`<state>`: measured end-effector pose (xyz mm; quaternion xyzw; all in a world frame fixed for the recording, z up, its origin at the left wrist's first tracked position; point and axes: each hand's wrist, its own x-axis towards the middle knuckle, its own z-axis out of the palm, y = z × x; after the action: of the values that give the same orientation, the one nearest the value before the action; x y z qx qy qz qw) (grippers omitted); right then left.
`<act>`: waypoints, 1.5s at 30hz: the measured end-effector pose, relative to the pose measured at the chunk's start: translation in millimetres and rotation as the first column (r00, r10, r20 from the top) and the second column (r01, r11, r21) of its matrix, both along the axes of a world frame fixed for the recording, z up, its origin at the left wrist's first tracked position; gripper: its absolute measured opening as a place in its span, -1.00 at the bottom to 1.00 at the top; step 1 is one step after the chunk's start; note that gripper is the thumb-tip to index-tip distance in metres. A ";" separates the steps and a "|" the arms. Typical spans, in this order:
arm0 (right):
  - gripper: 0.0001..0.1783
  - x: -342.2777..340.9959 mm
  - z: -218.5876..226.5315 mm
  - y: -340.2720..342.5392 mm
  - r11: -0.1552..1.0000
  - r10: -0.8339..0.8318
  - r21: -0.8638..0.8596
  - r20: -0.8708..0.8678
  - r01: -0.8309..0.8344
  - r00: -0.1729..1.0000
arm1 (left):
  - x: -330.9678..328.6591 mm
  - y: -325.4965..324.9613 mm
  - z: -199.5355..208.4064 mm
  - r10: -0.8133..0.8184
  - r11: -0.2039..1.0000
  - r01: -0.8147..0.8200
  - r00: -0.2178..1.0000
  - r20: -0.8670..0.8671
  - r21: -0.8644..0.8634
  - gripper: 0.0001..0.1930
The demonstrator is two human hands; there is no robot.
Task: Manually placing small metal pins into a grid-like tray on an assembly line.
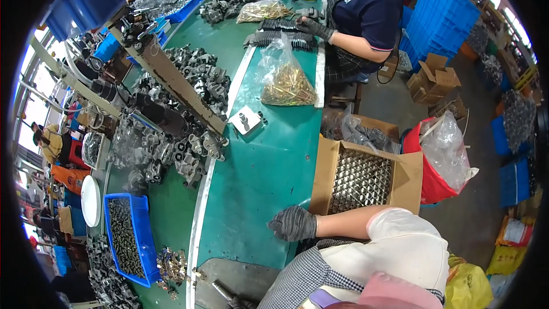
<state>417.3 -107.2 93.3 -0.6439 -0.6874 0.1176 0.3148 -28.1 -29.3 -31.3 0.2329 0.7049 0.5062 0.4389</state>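
My right hand (293, 223), in a grey striped glove, rests at the right edge of the green worktable (257, 177). Its fingers are curled under, and whatever they may hold is hidden. Just beyond it stands an open cardboard box (361, 178) packed with shiny metal cylinders. At the bottom edge of the picture only a dark gloved part of my left hand (243, 303) shows. It closes round the lower end of a short metal rod (222, 290), which lies over a grey metal plate (246, 274). Small brass-coloured and silver parts (173, 269) lie in a heap left of the plate.
A blue bin (131, 240) of small dark parts stands at the left. Dark metal castings (189, 86) are piled beneath a slanted post (171, 86). Farther up lies a clear bag of brass-coloured screws (289, 84). A gloved co-worker (366, 17) sits by black parts (283, 37).
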 end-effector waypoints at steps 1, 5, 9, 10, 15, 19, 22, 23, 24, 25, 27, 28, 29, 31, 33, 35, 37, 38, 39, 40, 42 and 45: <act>-0.75 -0.2 0.3 0.5 1.000 0.001 0.006 -0.013 -0.001 1.000 | 4.4 0.6 1.1 -0.009 1.000 0.009 1.000 0.005 0.004 -0.61; -0.81 1.0 0.8 1.6 1.000 0.014 -0.012 -0.034 -0.015 0.999 | 21.4 2.5 7.2 -0.047 0.999 0.046 0.999 0.021 0.022 -0.63; -0.84 67.2 31.0 46.4 0.998 -0.022 0.042 -0.318 0.037 0.948 | 19.1 -6.5 19.3 -0.030 0.999 0.029 0.999 0.023 0.041 -0.65; -0.80 102.6 48.4 66.7 0.992 -0.126 -0.040 -0.403 0.120 0.906 | 17.1 -8.7 23.0 -0.025 0.999 0.024 0.999 0.022 0.047 -0.65; -0.26 285.2 111.6 140.7 0.736 -0.619 0.079 0.481 0.673 0.621 | 34.7 -12.7 32.4 -0.054 0.997 0.051 0.997 0.050 0.061 -0.68; -0.32 317.1 117.5 157.3 0.661 -0.384 -0.337 0.616 0.670 0.688 | 43.6 -17.0 38.7 -0.044 0.996 0.038 0.997 0.070 0.077 -0.69; -0.54 335.0 86.8 164.9 0.666 -0.482 -0.309 0.518 0.680 0.707 | 41.6 -22.4 51.9 -0.049 0.995 0.043 0.996 0.072 0.086 -0.71; -0.54 349.0 81.5 163.9 0.673 -0.478 -0.308 0.513 0.673 0.713 | 42.2 -27.4 59.0 -0.052 0.995 0.045 0.996 0.069 0.093 -0.71; -0.60 366.5 80.8 152.9 0.717 -0.588 -0.141 0.405 0.683 0.701 | 53.0 -22.6 68.5 -0.060 0.995 0.054 0.995 0.074 0.080 -0.71; -0.66 379.9 77.0 142.3 0.721 -0.672 0.034 0.277 0.692 0.687 | 65.2 -18.7 78.8 -0.077 0.995 0.071 0.993 0.086 0.070 -0.72; -0.69 364.0 99.8 148.1 0.707 -0.690 0.068 0.283 0.704 0.666 | 79.1 -19.2 97.0 -0.060 0.996 0.054 0.994 0.094 0.066 -0.74; -0.72 357.5 113.3 148.3 0.679 -0.721 0.107 0.287 0.726 0.631 | 86.3 -19.4 106.3 -0.054 0.997 0.048 0.994 0.099 0.064 -0.75; -0.72 353.1 125.1 146.8 0.684 -0.716 0.111 0.289 0.721 0.635 | 94.6 -16.6 112.1 -0.053 0.997 0.045 0.992 0.110 0.067 -0.76; -0.78 329.5 140.6 138.6 0.699 -0.687 0.341 0.074 0.629 0.723 | 100.0 -20.5 119.4 -0.039 0.998 0.031 0.992 0.123 0.060 -0.77; -0.76 288.9 186.4 135.8 0.710 -0.697 0.203 0.064 0.675 0.714 | 96.7 -29.9 125.3 -0.015 0.999 0.010 0.992 0.126 0.046 -0.79; -0.74 261.7 212.2 126.1 0.684 -0.729 0.071 0.059 0.726 0.681 | 100.9 -39.8 133.6 -0.023 0.999 0.017 0.990 0.136 0.043 -0.80; -0.78 245.3 213.5 111.2 0.715 -0.682 -0.160 -0.376 0.681 0.627 | 93.7 -40.0 116.3 -0.169 0.953 0.219 0.957 -0.238 0.207 -0.83; -0.79 233.6 209.8 110.8 0.748 -0.628 -0.255 -0.569 0.612 0.530 | 85.2 -40.2 105.1 -0.200 0.852 0.435 0.784 -0.588 0.290 -0.85; -0.79 219.6 203.1 112.3 0.748 -0.631 -0.263 -0.565 0.609 0.531 | 81.6 -41.5 102.1 -0.132 0.714 0.645 0.506 -0.852 0.272 -0.87; -0.86 205.0 193.6 113.6 0.800 -0.535 -0.312 -0.756 0.512 0.377 | 78.4 -44.8 100.9 -0.137 0.719 0.643 0.504 -0.853 0.264 -0.87; -0.79 176.5 172.6 118.4 0.844 -0.424 -0.348 -0.899 0.407 0.112 | 80.7 -48.1 109.5 -0.271 0.812 0.572 0.542 -0.796 0.114 -0.85; -0.81 130.4 157.8 117.7 0.827 -0.470 -0.409 -0.879 0.384 0.075 | 78.5 -48.7 114.4 -0.343 0.838 0.546 0.532 -0.774 0.004 -0.80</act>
<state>547.7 10.6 251.1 -0.6108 -0.1181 0.4138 0.6646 50.4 -78.0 83.1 0.6446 0.6682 0.3177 0.1924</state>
